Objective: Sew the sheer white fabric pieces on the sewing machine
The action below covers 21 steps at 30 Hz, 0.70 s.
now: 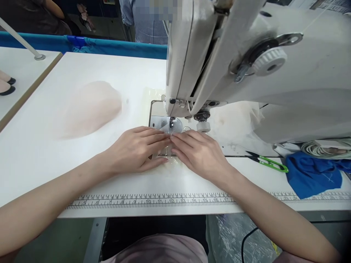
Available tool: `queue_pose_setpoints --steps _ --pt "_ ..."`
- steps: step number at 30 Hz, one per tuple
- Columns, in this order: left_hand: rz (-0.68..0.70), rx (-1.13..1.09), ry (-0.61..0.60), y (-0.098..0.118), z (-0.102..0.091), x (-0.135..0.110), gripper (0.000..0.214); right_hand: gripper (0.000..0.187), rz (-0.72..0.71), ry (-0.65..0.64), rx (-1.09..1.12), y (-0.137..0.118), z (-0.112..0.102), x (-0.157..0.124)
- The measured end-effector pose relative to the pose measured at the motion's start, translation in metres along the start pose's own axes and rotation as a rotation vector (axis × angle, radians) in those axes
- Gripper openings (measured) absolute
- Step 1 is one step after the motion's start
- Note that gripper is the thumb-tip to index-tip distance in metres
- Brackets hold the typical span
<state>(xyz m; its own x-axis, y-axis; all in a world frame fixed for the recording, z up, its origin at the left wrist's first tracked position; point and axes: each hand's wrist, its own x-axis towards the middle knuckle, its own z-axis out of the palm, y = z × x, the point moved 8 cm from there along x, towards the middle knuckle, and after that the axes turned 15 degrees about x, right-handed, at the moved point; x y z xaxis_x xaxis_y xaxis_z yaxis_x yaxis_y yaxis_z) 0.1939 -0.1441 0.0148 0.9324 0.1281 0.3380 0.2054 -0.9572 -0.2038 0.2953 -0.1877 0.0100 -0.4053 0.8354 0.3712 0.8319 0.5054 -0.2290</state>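
A white sewing machine (179,54) stands over the table, its needle and presser foot (172,122) just beyond my fingertips. My left hand (139,148) lies low over the metal needle plate (159,120), fingers stretched out, thumb apart. From the other side my right hand (196,151) reaches in, fingers extended and flat. The two hands' fingertips meet in front of the presser foot. A small pale, thin edge (164,128) shows past my left fingers; I cannot tell what it is. Whatever lies under the fingers is mostly hidden.
Green-handled thread snips (270,164) lie on the right beside a blue cloth (312,175) and a coil of pale cord (326,149). A printed ruler (148,201) runs along the front edge. Another person's fingers (5,84) show at far left; a striped shirt (150,31) is behind.
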Motion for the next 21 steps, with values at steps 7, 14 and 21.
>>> queue_pose_setpoints --steps 7,14,21 --pt "-0.175 0.098 -0.097 -0.020 0.026 0.000 0.053 0.037 0.132 0.002 -0.157 0.024 0.004 0.007" --pt "-0.158 0.133 0.088 -0.012 0.008 0.005 0.034 0.025 -0.001 0.053 0.012 0.006 -0.004 0.004" --pt "-0.036 0.125 0.125 0.009 0.003 0.000 0.029 0.033 -0.007 0.031 0.012 0.009 0.003 0.000"
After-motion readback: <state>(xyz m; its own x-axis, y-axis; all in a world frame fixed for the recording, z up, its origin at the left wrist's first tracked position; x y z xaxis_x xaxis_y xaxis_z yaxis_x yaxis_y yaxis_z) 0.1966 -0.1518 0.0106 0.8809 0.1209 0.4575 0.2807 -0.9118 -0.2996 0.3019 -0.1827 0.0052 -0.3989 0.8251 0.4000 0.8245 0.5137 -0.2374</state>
